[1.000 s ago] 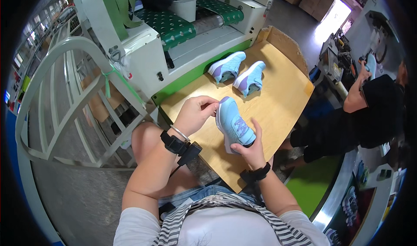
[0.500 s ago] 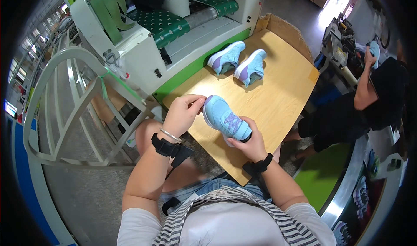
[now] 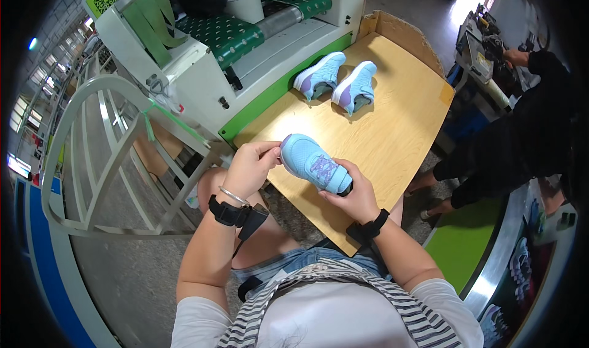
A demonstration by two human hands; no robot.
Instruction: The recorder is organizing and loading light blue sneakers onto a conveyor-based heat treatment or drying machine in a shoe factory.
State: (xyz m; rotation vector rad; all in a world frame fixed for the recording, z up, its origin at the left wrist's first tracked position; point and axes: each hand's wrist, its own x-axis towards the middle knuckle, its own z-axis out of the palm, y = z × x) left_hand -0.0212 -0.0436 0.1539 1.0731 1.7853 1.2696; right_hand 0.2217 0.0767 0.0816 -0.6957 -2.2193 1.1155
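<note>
A light blue sneaker (image 3: 300,156) with purple laces is held above the wooden board, its toe to the left. My right hand (image 3: 354,194) wraps round the heel and collar end, thumb near the opening. At the toe edge, my left hand (image 3: 254,166) has thumb and forefinger pinched together, touching the shoe; anything between the fingertips is too small to make out. Farther back on the board stand two like sneakers, a left one (image 3: 321,75) and a right one (image 3: 356,88), side by side with purple heels toward me.
The wooden board (image 3: 399,127) has a cardboard edge (image 3: 408,38) at its far end. Behind it is a white machine with a green perforated belt (image 3: 230,41). A metal rail frame (image 3: 92,158) stands at left. At right, a person in dark clothes (image 3: 509,145) stands by equipment.
My left hand and the sneaker's toe have shifted slightly left, and the shoe has tilted a little. The person at right has moved their arm.
</note>
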